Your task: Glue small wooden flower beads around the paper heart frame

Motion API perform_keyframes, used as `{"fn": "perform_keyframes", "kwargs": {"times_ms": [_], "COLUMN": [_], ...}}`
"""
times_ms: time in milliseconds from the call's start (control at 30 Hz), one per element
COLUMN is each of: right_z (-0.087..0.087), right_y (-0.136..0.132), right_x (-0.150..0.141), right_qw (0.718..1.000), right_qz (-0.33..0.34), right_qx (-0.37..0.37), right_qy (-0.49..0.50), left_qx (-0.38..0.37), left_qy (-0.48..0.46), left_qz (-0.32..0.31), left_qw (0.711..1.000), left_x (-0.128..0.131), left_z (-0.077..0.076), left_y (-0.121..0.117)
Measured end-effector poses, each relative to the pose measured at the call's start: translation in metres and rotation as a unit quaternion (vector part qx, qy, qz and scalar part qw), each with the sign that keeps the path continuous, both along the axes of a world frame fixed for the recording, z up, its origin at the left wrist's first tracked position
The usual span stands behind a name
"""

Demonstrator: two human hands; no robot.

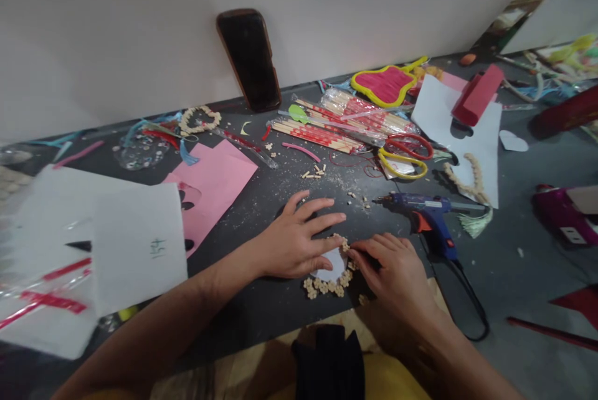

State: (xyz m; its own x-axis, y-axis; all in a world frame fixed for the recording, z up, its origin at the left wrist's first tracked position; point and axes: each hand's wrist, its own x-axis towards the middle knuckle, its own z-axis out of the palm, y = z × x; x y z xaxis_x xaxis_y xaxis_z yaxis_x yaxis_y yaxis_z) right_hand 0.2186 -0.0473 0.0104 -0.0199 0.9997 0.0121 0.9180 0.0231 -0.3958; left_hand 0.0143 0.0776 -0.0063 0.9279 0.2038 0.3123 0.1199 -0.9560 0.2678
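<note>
Left hand open, fingers spread, thumb on white paper disc close to tabletop's near edge, apparently steadying it. Right hand bent at wooden bead flowers bordering disc; grip hidden, cannot tell. Glue gun beyond, presumably within reach.

One head-worn camera looks forward and down from above the near edge of the bench, close to both hands; its wide view runs past the far edge to a pale wall.
</note>
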Motion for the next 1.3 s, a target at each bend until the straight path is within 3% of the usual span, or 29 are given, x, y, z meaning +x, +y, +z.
{"fn": "perform_keyframes", "kwargs": {"times_ms": [467,600,667,767,867,967,1100,1300], "right_z": [0.002,0.008,0.011,0.013,0.012,0.011,0.011,0.01], "right_y": [0.005,-0.003,-0.009,-0.016,-0.018,-0.015,-0.01,-0.009], "right_x": [0.0,0.01,0.025,0.058,0.087,0.097,0.097,0.103], "right_qw": [1.0,0.998,0.997,0.976,0.958,0.949,0.946,0.954], "right_qz": [-0.002,0.0,-0.039,-0.157,-0.248,-0.294,-0.292,-0.263], "right_qx": [-0.025,0.011,0.063,0.12,0.057,-0.026,-0.072,-0.057], "right_qy": [0.012,0.054,0.038,-0.089,-0.129,-0.113,-0.121,-0.135], "left_qx": [0.013,0.015,0.017,0.024,0.03,0.03,0.025,0.02], "left_qy": [-0.001,-0.003,-0.005,-0.015,-0.021,-0.023,-0.018,-0.014], "left_qz": [0.002,0.003,0.003,-0.003,-0.007,-0.016,-0.034,-0.037], "left_qw": [1.0,1.0,1.0,1.0,0.999,0.999,0.999,0.999], "left_x": [0.001,0.0,0.001,0.001,0.001,0.001,0.001,0.002], "left_z": [0.001,0.001,0.001,-0.001,-0.003,-0.003,-0.001,-0.001], "left_y": [-0.001,-0.002,-0.002,-0.002,-0.002,-0.002,-0.002,-0.002]}}
